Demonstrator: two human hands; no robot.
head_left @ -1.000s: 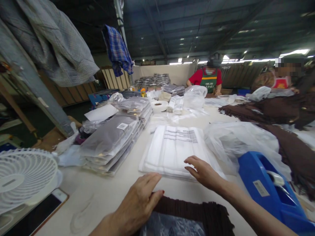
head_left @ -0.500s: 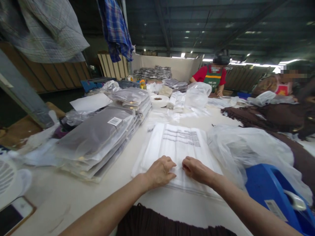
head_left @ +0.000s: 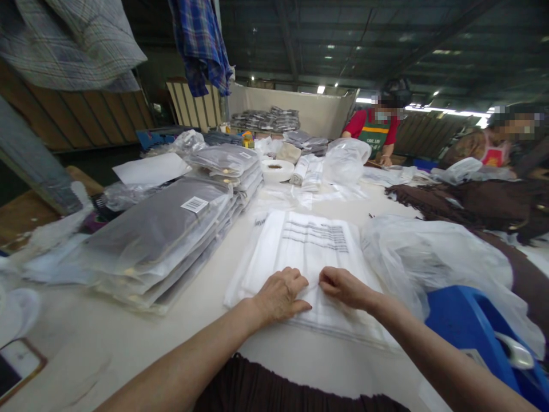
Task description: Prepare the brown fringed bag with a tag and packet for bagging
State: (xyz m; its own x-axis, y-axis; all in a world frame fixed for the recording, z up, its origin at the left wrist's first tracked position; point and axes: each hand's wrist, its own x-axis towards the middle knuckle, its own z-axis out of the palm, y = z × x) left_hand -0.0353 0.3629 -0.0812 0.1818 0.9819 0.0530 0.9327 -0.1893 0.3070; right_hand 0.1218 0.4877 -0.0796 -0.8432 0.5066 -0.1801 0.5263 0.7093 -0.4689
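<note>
A stack of clear-white plastic bags (head_left: 309,252) with printed lines near its far end lies flat on the white table (head_left: 201,337). My left hand (head_left: 283,293) rests on the near part of the stack, thumb apart from the fingers, pressing on the plastic. Just to its right, my right hand (head_left: 345,289) is closed in a pinch on the top plastic bag; the fingertips are partly hidden. A small gap separates the two hands. Brown pleated fabric (head_left: 283,389) shows below my forearms at the near edge.
Left of the bags are stacked packed garments (head_left: 158,223) with a barcode label. On the right lie crumpled clear plastic (head_left: 433,246), a blue plastic container (head_left: 467,326) and brown fringed cloth (head_left: 472,200). A tape roll (head_left: 278,170) sits farther back. Two co-workers stand across the table.
The view has shifted slightly. My left hand's fingers have flattened more onto the plastic and its thumb reaches further right. My right hand stays pinched in nearly the same place.
</note>
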